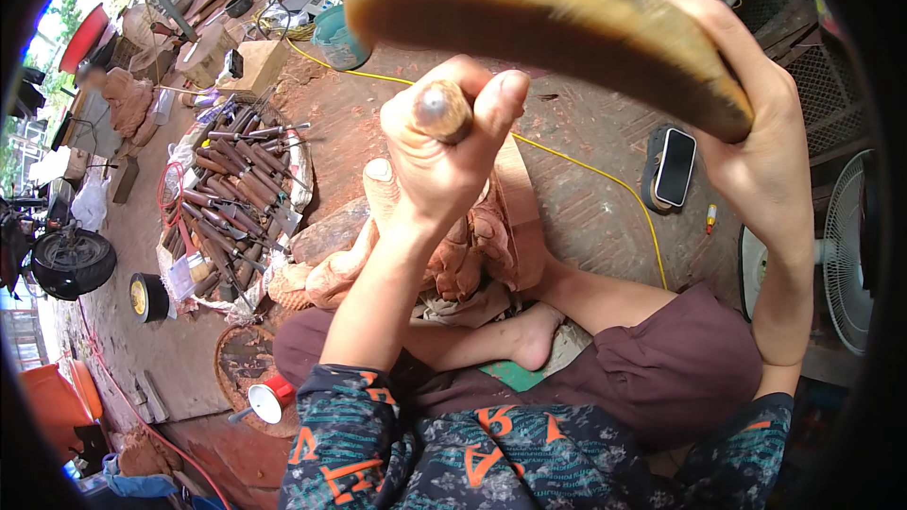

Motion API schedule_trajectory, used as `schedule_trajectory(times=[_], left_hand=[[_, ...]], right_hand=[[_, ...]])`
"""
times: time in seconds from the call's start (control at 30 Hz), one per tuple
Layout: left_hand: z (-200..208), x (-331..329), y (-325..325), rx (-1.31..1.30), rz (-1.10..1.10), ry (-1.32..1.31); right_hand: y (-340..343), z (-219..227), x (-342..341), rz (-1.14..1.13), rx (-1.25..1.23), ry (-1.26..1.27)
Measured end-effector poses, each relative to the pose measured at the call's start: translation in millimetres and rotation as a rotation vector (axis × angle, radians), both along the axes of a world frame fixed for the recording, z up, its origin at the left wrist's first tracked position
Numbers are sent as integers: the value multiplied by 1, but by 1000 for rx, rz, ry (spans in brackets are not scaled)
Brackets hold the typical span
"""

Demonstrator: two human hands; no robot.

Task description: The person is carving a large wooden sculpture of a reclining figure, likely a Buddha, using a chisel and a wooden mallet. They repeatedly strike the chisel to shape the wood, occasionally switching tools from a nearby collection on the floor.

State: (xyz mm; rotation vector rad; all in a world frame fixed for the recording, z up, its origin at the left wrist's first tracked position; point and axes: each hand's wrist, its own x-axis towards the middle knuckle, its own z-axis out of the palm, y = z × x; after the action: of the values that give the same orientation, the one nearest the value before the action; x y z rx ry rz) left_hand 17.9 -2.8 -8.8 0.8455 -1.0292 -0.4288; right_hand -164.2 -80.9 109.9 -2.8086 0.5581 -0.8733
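My left hand (425, 161) is closed round an upright tool, probably a chisel. Only the round butt of its wooden handle (441, 113) shows, and its lower end is hidden behind the hand. Raised at the upper right, my right hand (761, 123) grips a big curved wooden mallet (539, 28), yellowish on top and dark brown below, smeared by motion. The mallet is in the air above the handle, apart from it. Beneath my left hand, a reddish wood carving (453, 260) rests at my crossed legs, partly covered by my forearm.
A heap of wooden-handled chisels (241, 189) lies on the left. Nearby are a black tape roll (149, 297) and a red-and-white mug (272, 399). A yellow cable (605, 175) crosses the floor. At right are a phone (675, 168), a small screwdriver (710, 218) and a fan (850, 250).
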Motion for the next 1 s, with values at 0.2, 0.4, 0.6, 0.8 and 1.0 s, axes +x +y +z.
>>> schedule_trajectory(times=[0.2,0.4,0.6,0.8,1.0], left_hand=[[13,-2,-3,-22,248,-63],[12,12,-7,-107,-103,282],[7,13,-8,-107,74,96],[-2,21,6,-372,206,-39],[-22,20,9,-431,54,232]], right_hand=[[-8,-9,-25,-185,433,-87],[-19,-5,-25,-126,384,-38],[-19,-3,-16,-32,266,-75],[-12,-5,-15,-52,474,-35],[-5,-11,0,-29,556,-110]])
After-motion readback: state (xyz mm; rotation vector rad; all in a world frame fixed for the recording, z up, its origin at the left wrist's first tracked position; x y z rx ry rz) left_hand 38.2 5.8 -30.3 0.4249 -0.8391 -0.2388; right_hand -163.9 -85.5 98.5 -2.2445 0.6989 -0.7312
